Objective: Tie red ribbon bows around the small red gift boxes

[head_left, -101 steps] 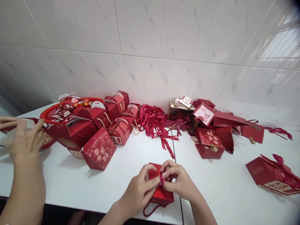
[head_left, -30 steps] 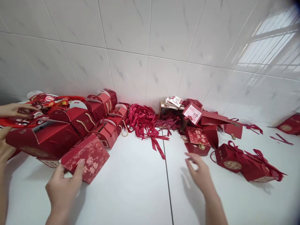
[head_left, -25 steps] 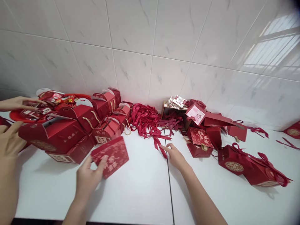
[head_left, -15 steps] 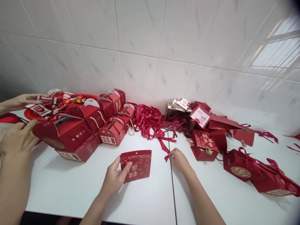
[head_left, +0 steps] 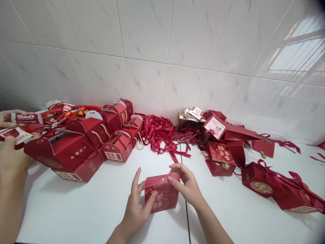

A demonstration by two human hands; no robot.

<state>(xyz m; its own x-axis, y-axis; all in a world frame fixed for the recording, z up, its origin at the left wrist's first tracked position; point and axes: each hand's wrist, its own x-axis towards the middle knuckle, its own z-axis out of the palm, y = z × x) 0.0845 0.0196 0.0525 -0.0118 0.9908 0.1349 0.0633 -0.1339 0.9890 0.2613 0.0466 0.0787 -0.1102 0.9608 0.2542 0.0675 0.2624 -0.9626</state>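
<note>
Since 0.5 s ago, the R hand has been brought over to the red box, which was held by the L hand alone; the ribbon end then pinched off to the R is now hidden.

The box is held centre-front over the table, printed face to wearer; whether its base is set down can't be told. By the L hand it's gripped at the L edge: thumb laid across the lower front, index raised clear & pointed up, other fingers partly hidden behind the edge. By the R hand the top R corner is clamped, thumb pressed in front, fingers curled over & behind, forearm angled in from lower R.

A ribbon strand is trailed from the ribbon pile to behind the R fingers; whether it's pinched there can't be told.

At far L, a wrapped packet is held in a co-worker's hand, nr stacked boxes. Two bow-tied boxes are placed at R.
</note>
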